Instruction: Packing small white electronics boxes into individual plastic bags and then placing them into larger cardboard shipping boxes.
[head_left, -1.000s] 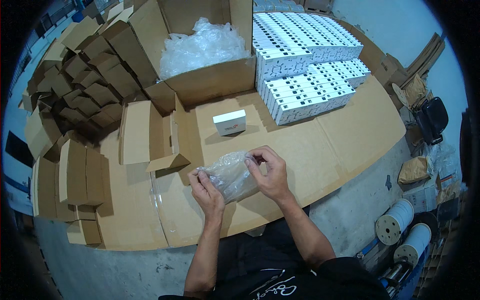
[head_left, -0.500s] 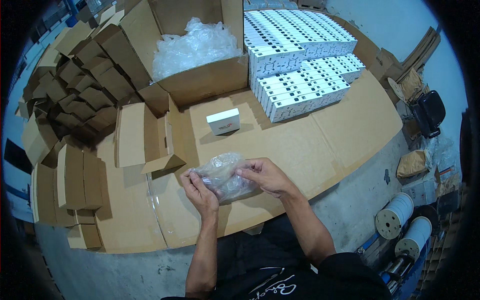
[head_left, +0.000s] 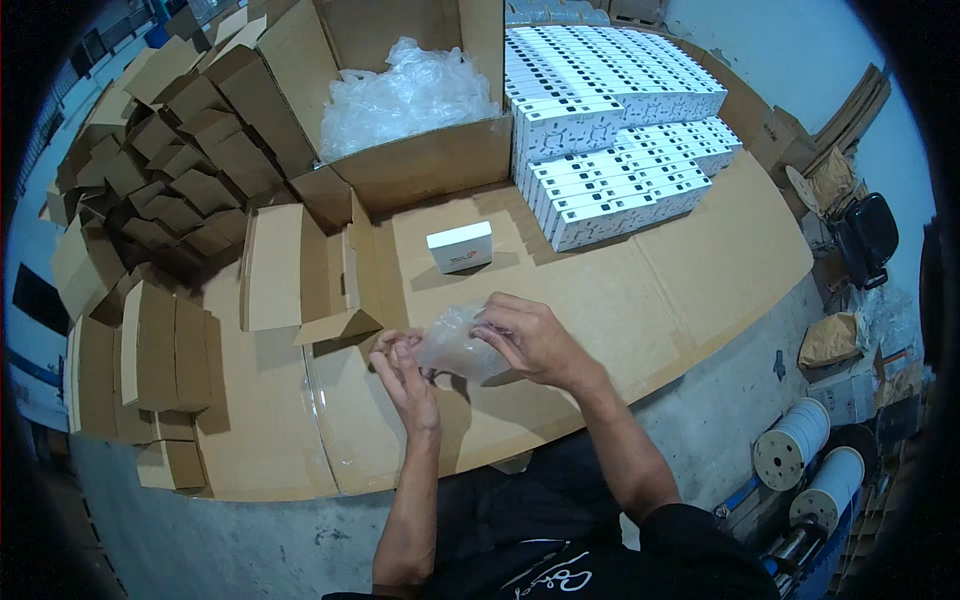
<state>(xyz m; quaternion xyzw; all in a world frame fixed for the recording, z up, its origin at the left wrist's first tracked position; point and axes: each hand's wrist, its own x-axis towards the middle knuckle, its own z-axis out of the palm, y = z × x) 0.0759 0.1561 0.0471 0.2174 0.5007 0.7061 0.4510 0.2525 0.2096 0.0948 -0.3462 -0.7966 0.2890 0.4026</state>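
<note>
A clear, crinkled plastic bag (head_left: 458, 343) is stretched between my two hands above the cardboard-covered table. My left hand (head_left: 408, 378), palm turned up, has its curled fingers at the bag's left edge. Thumb and fingers of my right hand (head_left: 535, 342) pinch the bag's upper right side. Just beyond the bag, a small white box (head_left: 462, 247) stands alone on the cardboard. To the left of that box lies an open brown carton (head_left: 325, 268) with its flaps spread.
A large carton (head_left: 430, 165) at the back holds a heap of clear plastic bags (head_left: 410, 98). Rows of white boxes (head_left: 610, 215) are stacked at the back right. Several open brown cartons (head_left: 180, 180) pile up at left. Cable spools (head_left: 792, 443) stand at lower right.
My right hand has risen slightly and turned, fingers now pinching the bag from above. The bag looks more bunched and raised. The whole view has shifted a little.
</note>
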